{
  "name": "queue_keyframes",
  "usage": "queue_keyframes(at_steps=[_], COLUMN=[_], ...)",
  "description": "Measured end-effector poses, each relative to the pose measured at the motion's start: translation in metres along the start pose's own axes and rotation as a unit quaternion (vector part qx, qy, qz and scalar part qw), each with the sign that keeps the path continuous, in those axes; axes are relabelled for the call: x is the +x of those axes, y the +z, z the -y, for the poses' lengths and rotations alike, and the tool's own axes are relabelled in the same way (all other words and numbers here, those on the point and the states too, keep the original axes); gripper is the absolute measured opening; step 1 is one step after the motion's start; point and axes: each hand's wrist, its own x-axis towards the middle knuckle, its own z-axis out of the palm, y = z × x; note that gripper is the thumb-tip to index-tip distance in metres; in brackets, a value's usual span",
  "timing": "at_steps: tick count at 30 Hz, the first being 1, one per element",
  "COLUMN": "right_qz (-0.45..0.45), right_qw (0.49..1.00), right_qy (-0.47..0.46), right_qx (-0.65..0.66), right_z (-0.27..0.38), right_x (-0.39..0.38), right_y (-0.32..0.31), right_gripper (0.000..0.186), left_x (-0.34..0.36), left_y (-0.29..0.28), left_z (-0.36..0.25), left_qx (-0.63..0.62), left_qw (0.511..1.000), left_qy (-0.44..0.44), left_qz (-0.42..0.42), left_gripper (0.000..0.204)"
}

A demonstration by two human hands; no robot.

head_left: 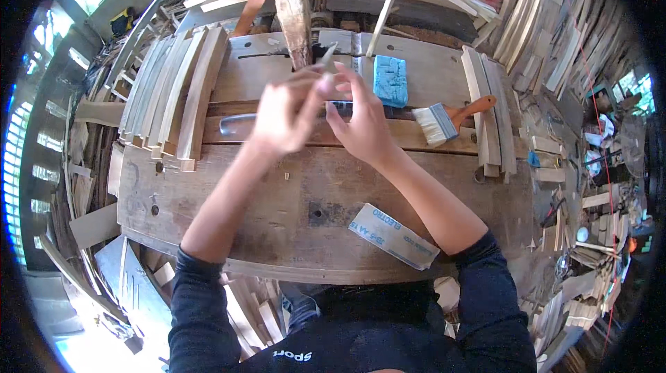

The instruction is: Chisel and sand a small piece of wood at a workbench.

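My left hand [281,117] is raised over the far half of the workbench [257,192], smeared by motion. Its thumb and fingers are closed on a small, pale, pointed piece [329,58], whose kind I cannot make out. Just to the right, my right hand [362,120] has its thumb and fingers curved but apart, with the fingertips close to that piece. Beneath the hands lies a shiny, clear, tube-like thing [236,125], partly covered by them. A blue block [390,81] and a wide paintbrush [451,120] with an orange handle lie right of my right hand.
Near the front edge lies a flat printed strip [394,235]. Wooden slats [170,95] are stacked at the bench's left, and more slats [482,109] at its right. An upright post [290,12] stands at the far side. Loose timber [541,19] leans beyond, at right.
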Motion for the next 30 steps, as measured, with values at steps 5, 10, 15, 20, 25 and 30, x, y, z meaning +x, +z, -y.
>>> queue_keyframes(at_steps=[5, 10, 15, 20, 25, 30], right_qz=[0.061, 0.030, -0.133, -0.115, 0.063, 0.121], right_qw=[0.997, 0.999, 0.990, 0.990, 0.974, 0.969], right_qy=[-0.050, -0.023, -0.002, 0.053, 0.091, 0.062], right_qx=[0.003, -0.021, 0.043, 0.067, 0.197, 0.206], right_z=[-0.008, -0.019, -0.036, -0.001, 0.037, 0.052], right_x=[0.005, 0.013, 0.021, 0.059, 0.067, 0.066], right_y=[-0.009, -0.013, -0.029, -0.085, -0.144, -0.142], right_gripper=[0.054, 0.040, 0.016, 0.014, 0.023, 0.027], left_x=[-0.023, -0.024, -0.024, -0.029, -0.018, -0.019], left_y=[0.051, 0.062, 0.051, 0.014, 0.010, -0.003], left_z=[-0.004, -0.012, -0.021, 0.017, 0.015, 0.003], left_qx=[0.076, 0.111, 0.035, 0.093, 0.078, 0.066], left_qw=[0.994, 0.988, 0.990, 0.986, 0.986, 0.994], left_qy=[0.073, 0.094, 0.115, 0.014, 0.002, 0.046], left_qz=[-0.022, -0.040, -0.072, -0.137, -0.150, -0.070], left_gripper=[0.032, 0.036, 0.036, 0.023, 0.032, 0.035])
